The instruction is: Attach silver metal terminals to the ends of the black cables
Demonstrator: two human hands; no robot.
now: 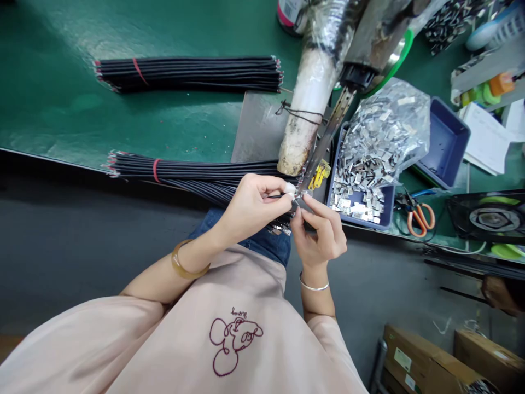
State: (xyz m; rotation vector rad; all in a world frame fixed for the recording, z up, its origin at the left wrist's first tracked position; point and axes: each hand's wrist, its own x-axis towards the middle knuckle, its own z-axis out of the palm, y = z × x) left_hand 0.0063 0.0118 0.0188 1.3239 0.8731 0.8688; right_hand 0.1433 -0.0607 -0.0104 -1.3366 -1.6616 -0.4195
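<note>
My left hand (260, 205) is closed in a pinch on the end of a black cable; one fingertip wears a white cover. Close against it, my right hand (322, 227) pinches a small silvery piece, probably a metal connector, at the cable's tip. The fingers partly hide both parts. Just above them comes down the metal barrel of a soldering iron (328, 139). A bundle of black cables (213, 171), with a red band near its left end, lies along the table edge beside my left hand. Cable ends with metal connectors (281, 227) hang below my hands.
A white pipe (309, 104) wrapped in plastic film slants over the grey plate (256, 126). At right stand a blue tray (388, 216) of metal connectors, another blue tray (449, 142), orange-handled scissors (420, 220) and a fan (494, 218). Another cable bundle (197, 74) lies farther back.
</note>
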